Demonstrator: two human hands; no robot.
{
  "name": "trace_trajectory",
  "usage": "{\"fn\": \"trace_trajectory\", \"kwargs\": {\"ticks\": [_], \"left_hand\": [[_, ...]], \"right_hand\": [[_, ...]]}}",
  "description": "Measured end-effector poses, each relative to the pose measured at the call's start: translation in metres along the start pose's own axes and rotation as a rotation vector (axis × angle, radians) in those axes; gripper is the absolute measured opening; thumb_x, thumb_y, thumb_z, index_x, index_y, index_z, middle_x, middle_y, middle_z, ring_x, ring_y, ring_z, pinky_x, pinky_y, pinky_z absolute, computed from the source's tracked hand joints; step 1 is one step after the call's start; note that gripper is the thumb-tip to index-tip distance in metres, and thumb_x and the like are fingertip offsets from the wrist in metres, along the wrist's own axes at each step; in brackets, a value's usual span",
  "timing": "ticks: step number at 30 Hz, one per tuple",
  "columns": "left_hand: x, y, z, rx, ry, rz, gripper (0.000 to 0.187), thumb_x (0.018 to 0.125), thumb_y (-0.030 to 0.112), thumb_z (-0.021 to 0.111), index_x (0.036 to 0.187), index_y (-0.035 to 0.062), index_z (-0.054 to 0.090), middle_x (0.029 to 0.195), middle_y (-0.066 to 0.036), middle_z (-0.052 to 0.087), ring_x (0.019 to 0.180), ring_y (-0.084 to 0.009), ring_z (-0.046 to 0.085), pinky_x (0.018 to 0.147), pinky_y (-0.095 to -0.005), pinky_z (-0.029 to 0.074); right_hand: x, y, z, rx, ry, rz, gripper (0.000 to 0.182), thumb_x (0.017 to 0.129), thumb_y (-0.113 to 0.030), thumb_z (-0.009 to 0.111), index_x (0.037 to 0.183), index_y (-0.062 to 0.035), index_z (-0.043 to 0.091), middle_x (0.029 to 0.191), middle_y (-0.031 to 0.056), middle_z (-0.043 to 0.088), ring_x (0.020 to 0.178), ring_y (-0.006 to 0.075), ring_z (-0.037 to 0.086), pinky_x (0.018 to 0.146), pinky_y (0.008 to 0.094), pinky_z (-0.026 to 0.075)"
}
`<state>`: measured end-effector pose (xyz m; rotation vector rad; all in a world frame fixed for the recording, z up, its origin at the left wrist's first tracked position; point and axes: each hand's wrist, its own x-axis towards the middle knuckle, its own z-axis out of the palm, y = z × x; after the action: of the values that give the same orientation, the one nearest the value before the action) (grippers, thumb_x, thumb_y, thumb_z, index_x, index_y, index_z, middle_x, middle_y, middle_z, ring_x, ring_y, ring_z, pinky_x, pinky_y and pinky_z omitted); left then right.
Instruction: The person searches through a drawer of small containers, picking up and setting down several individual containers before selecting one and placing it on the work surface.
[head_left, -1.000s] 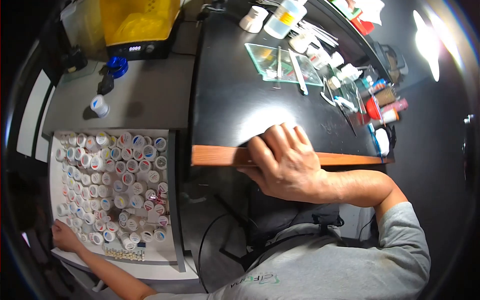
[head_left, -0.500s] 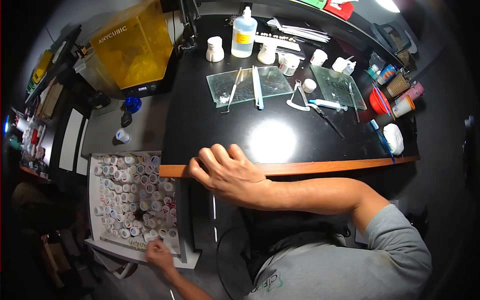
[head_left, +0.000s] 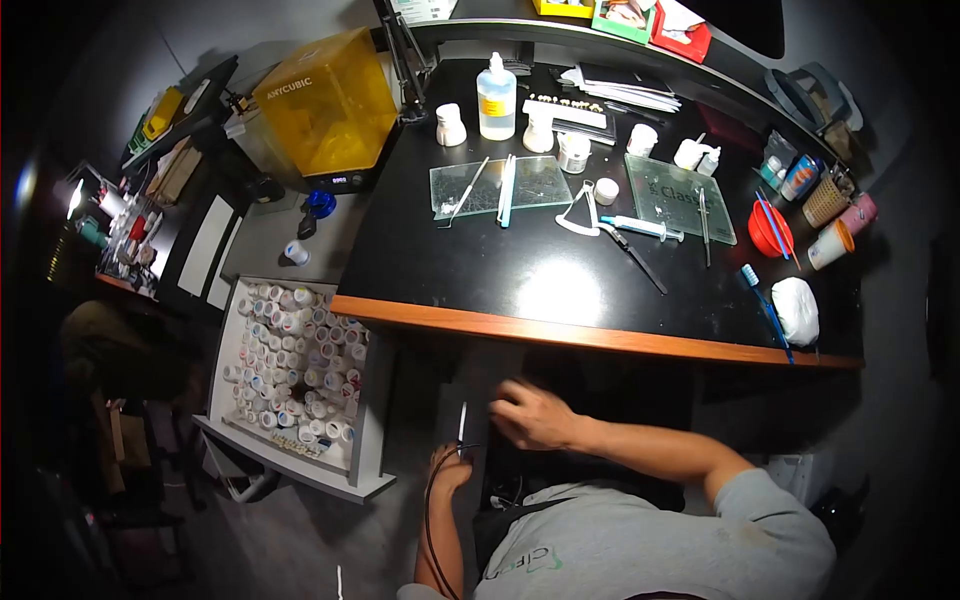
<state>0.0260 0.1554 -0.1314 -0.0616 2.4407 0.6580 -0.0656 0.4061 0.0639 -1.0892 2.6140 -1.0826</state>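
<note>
My left hand (head_left: 452,468) is low between the open drawer and my body. A thin black cable (head_left: 432,510) passes across it, and I cannot make out whether its fingers hold anything. My right hand (head_left: 540,415) is in the air below the desk's front edge, apart from the desk. Its fingers are bent and smeared by motion. Left of both hands stands the drawer (head_left: 285,452), pulled out and filled with many small white lidded jars (head_left: 300,350); neither hand touches it.
On the black desk (head_left: 450,280) lie glass slabs (head_left: 545,185), a syringe (head_left: 645,228), a toothbrush (head_left: 765,305) and a red bowl (head_left: 768,228). A clear bottle (head_left: 496,105) stands behind. A yellow-covered printer (head_left: 330,105) is at the left. The wooden desk edge (head_left: 560,332) lies above my hands.
My right hand has left the desk edge and dropped below it. My left hand has moved right, away from the drawer front. The view has shifted; the drawer stays open.
</note>
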Motion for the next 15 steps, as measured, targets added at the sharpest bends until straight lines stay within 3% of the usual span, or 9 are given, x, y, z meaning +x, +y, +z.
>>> {"fn": "trace_trajectory", "kwargs": {"ticks": [2, 5, 6, 8, 12, 15], "left_hand": [[-0.016, 0.045, -0.014, -0.064, -0.004, -0.200, 0.062, 0.096, 0.050, 0.048, 0.128, -0.0027, 0.058, 0.137, -0.031, 0.050, 0.129, -0.0454, 0.048, 0.108, -0.0482, 0.040], [0.010, 0.029, 0.057, -0.245, -0.183, -0.141, 0.066, 0.100, 0.051, 0.038, 0.136, -0.0035, 0.050, 0.142, -0.031, 0.046, 0.134, -0.0449, 0.043, 0.113, -0.0472, 0.034], [-0.005, 0.052, 0.051, -0.339, -0.224, -0.299, 0.065, 0.102, 0.048, 0.035, 0.142, -0.0028, 0.042, 0.146, -0.030, 0.043, 0.137, -0.0445, 0.038, 0.116, -0.0451, 0.029], [0.002, 0.028, 0.091, -0.625, -0.013, -0.120, 0.068, 0.102, 0.049, 0.036, 0.146, -0.0029, 0.037, 0.147, -0.029, 0.041, 0.138, -0.0443, 0.038, 0.116, -0.0444, 0.030], [-0.006, 0.027, 0.079, -0.513, -0.134, -0.290, 0.071, 0.099, 0.054, 0.039, 0.144, -0.0005, 0.043, 0.146, -0.029, 0.043, 0.138, -0.0441, 0.038, 0.115, -0.0439, 0.031], [-0.012, 0.015, 0.079, -0.651, -0.142, -0.282, 0.077, 0.097, 0.060, 0.040, 0.141, -0.0014, 0.048, 0.145, -0.029, 0.045, 0.139, -0.0424, 0.039, 0.114, -0.0431, 0.031]], "right_hand": [[-0.063, 0.041, 0.025, -0.217, -0.017, 0.194, 0.040, 0.089, -0.026, 0.066, 0.124, -0.0086, 0.059, 0.130, 0.0211, 0.048, 0.120, 0.0415, 0.050, 0.102, 0.0501, 0.043], [-0.128, 0.063, 0.020, -0.361, -0.062, 0.255, 0.055, 0.093, -0.033, 0.063, 0.143, -0.0152, 0.048, 0.148, 0.0219, 0.035, 0.130, 0.0424, 0.043, 0.108, 0.0509, 0.039], [-0.139, 0.066, 0.020, -0.291, -0.056, 0.310, 0.056, 0.094, -0.033, 0.062, 0.144, -0.0153, 0.046, 0.150, 0.0220, 0.034, 0.132, 0.0431, 0.041, 0.109, 0.0512, 0.038], [-0.160, 0.071, 0.022, -0.157, -0.037, 0.431, 0.057, 0.094, -0.033, 0.061, 0.146, -0.0155, 0.044, 0.152, 0.0222, 0.032, 0.136, 0.0445, 0.038, 0.112, 0.0519, 0.035], [-0.159, 0.068, 0.019, -0.040, -0.098, 0.581, 0.058, 0.094, -0.031, 0.061, 0.146, -0.0120, 0.042, 0.153, 0.0230, 0.031, 0.139, 0.0457, 0.034, 0.114, 0.0514, 0.034], [-0.142, 0.069, 0.017, -0.087, -0.176, 0.616, 0.056, 0.094, -0.030, 0.062, 0.143, -0.0092, 0.045, 0.148, 0.0238, 0.036, 0.136, 0.0450, 0.038, 0.111, 0.0501, 0.037]]}}
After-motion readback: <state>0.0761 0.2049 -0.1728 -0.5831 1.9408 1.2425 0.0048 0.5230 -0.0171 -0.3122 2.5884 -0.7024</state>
